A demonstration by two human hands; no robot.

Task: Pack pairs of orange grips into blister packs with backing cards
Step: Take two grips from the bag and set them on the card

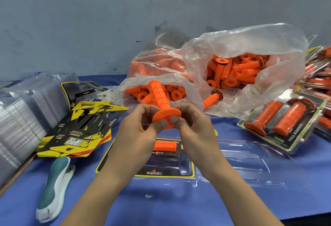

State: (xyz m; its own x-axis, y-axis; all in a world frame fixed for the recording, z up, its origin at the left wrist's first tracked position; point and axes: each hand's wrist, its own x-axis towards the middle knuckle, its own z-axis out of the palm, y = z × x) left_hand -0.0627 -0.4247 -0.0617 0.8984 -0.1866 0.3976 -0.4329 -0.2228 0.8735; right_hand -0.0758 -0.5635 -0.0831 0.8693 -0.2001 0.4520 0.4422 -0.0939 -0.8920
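Orange grip, flange pinched between left hand and right hand.

centre: open blister pack on table; backing card in its left half; one grip lying on the card
above it: held grip between left hand and right hand
behind: bag of loose grips
left: card stack; empty blister stack further left; hand tool in front of the cards
right: finished packs piled beside the bag
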